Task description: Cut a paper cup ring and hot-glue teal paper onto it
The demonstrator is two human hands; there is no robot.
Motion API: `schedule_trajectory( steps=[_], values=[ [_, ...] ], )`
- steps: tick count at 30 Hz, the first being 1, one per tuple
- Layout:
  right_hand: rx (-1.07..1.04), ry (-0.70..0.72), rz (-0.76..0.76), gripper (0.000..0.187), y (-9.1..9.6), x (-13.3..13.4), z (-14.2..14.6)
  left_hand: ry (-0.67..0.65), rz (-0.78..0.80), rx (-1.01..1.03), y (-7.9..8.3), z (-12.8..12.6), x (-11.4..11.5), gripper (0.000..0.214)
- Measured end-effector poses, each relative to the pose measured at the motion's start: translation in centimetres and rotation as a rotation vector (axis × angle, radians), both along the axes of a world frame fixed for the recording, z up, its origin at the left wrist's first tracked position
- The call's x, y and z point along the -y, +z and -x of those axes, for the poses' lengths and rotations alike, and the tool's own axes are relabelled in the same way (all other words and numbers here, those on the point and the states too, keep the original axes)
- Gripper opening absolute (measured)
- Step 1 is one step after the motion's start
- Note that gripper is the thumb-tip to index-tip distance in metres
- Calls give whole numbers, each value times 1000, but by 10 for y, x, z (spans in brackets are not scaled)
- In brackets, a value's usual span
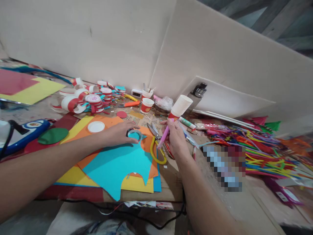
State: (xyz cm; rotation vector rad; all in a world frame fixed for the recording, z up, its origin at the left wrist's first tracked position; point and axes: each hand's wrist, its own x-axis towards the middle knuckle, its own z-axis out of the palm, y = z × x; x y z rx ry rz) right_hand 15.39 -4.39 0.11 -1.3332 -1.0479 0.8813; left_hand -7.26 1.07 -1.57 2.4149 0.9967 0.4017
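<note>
My left hand (123,133) curls its fingers around a small pale ring (136,132), dark on its left side, against a cut turquoise paper sheet (114,163). Turquoise shows through the ring's middle. A pink pen-like stick (164,136), perhaps a marker, is pinched in my right hand (176,135), its lower end pointing down and left. Between both hands lie scissors with yellow handles (152,150). Orange (81,151) and yellow (137,183) sheets are stacked under the turquoise one, with a white disc (96,127) on top.
Past my right hand stands a tilted stack of paper cups (181,105). Red-and-white cup crafts (94,102) crowd the back left, near an orange cutter (130,103). Colourful pipe cleaners (266,160) spread at right. A blue tool (26,133) lies at left.
</note>
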Motion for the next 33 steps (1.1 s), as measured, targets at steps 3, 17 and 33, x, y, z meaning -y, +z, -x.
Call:
schedule_trajectory(
  steps=[3, 17, 33],
  values=[
    [185, -113, -108, 48, 7, 0, -14, 2, -2, -19, 2, 0, 2, 63],
    [1411, -291, 692, 45, 31, 37, -99, -36, -31, 1, -6, 1, -2, 59],
    [1393, -190, 811, 45, 6, 43, -105, -50, -32, -39, -9, 4, -5, 78]
  ],
)
